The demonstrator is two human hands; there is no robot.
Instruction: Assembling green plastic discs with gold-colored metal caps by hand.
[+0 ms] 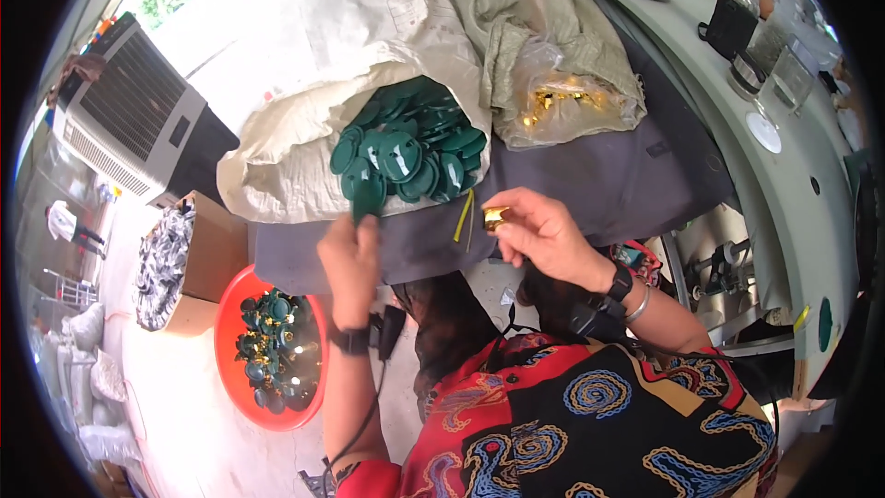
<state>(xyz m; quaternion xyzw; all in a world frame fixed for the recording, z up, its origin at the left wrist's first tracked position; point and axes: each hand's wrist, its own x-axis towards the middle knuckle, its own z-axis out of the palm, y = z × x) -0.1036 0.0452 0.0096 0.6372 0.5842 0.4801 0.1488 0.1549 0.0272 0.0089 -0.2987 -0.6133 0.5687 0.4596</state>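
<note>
Dark green plastic discs (403, 156) spill from the mouth of a white woven sack (267, 152) lying in front of me. At the near edge of this heap my left hand (348, 263), somewhat blurred, is closed with its fingertips on a green disc (366, 192). Thumb and fingers of my right hand (551, 238) pinch a small shiny gold piece (495, 218) above the dark cloth (572, 184). Similar gold pieces (564, 103) lie in a plastic-lined olive sack (525, 18) farther right. Between my hands rests a thin yellow strip (463, 217).
An orange-red basin (225, 350) on the floor at my left holds green discs joined with gold bits. Behind it stand a carton (219, 254) of silvery pieces and a grey air cooler (129, 101). A long table (728, 111) with glass jars (791, 78) runs along the right.
</note>
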